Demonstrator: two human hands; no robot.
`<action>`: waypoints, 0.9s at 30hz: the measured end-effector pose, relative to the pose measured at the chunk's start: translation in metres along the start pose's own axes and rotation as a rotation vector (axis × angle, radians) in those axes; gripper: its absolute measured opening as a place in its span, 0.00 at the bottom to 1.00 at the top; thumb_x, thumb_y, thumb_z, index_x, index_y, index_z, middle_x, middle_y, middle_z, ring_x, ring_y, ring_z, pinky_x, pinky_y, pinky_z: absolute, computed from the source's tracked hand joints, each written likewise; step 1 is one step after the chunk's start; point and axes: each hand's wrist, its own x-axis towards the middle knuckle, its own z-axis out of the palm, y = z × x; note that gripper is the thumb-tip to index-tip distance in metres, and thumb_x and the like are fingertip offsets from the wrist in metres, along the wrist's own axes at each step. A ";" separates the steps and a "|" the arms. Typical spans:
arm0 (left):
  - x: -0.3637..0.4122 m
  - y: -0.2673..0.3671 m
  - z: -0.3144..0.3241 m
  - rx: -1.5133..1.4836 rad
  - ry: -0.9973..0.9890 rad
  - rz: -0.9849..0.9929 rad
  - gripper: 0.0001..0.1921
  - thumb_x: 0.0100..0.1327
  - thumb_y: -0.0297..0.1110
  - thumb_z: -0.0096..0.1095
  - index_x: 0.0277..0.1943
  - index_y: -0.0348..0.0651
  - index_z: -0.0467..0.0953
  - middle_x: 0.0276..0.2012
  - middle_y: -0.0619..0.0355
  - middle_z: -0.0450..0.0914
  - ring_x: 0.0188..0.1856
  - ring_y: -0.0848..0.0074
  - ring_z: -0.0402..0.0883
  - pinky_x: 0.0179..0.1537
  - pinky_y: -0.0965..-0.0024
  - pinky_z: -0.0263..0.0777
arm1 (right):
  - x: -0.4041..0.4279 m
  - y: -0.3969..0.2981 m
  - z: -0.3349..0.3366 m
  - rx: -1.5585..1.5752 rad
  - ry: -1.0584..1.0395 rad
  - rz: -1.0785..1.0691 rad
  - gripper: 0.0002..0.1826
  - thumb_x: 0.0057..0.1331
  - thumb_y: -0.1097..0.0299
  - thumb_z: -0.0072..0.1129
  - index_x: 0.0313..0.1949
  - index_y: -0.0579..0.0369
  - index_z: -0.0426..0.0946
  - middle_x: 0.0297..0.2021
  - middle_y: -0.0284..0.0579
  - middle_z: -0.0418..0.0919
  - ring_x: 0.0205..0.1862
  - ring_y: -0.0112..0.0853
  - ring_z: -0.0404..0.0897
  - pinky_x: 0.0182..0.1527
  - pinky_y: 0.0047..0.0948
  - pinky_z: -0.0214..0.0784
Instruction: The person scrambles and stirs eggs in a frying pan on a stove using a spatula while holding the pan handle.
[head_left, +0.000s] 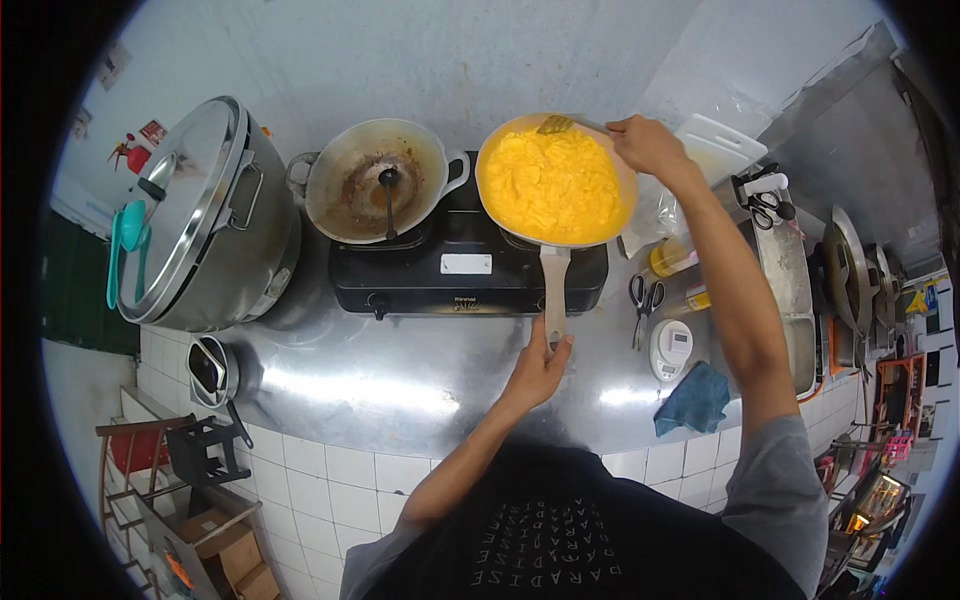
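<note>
My left hand (538, 373) grips the end of the beige handle of a frying pan (555, 281), which sits on the right burner of a black Rinnai gas stove (409, 277). Soft yellow scrambled egg (555, 187) covers most of the pan's floor. In my right hand (646, 146) is a spatula (556, 124), its slotted-looking blade resting at the far rim of the egg. On the left burner stands a two-handled wok (330, 184) with brown residue, and a black ladle (388, 199) lies inside it.
A large lidded steel pot (225, 247) stands left of the stove. To the right are scissors (642, 304), a white kitchen scale (670, 349), a blue cloth (694, 401), yellow-labelled bottles (667, 259) and a white cutting board (716, 146). A sink (801, 349) lies beyond my right arm.
</note>
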 end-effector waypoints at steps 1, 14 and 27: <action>0.000 0.000 0.000 0.002 0.002 0.001 0.31 0.77 0.41 0.52 0.74 0.40 0.48 0.31 0.48 0.78 0.28 0.70 0.78 0.34 0.65 0.72 | 0.009 -0.007 0.010 -0.003 -0.032 -0.004 0.23 0.68 0.57 0.51 0.59 0.45 0.81 0.49 0.57 0.84 0.52 0.51 0.83 0.56 0.44 0.74; 0.001 -0.007 -0.001 -0.066 0.028 0.078 0.31 0.76 0.39 0.52 0.75 0.41 0.49 0.38 0.45 0.80 0.31 0.69 0.79 0.36 0.65 0.73 | -0.064 -0.077 -0.029 -0.388 -0.360 -0.355 0.21 0.67 0.64 0.50 0.58 0.35 0.83 0.44 0.45 0.87 0.47 0.43 0.85 0.51 0.41 0.78; 0.007 -0.019 0.000 -0.110 -0.030 0.070 0.33 0.76 0.40 0.53 0.75 0.37 0.49 0.50 0.39 0.79 0.43 0.63 0.82 0.47 0.63 0.75 | 0.050 0.012 -0.021 0.000 -0.190 -0.252 0.19 0.65 0.59 0.55 0.45 0.60 0.85 0.40 0.58 0.86 0.38 0.45 0.85 0.43 0.42 0.75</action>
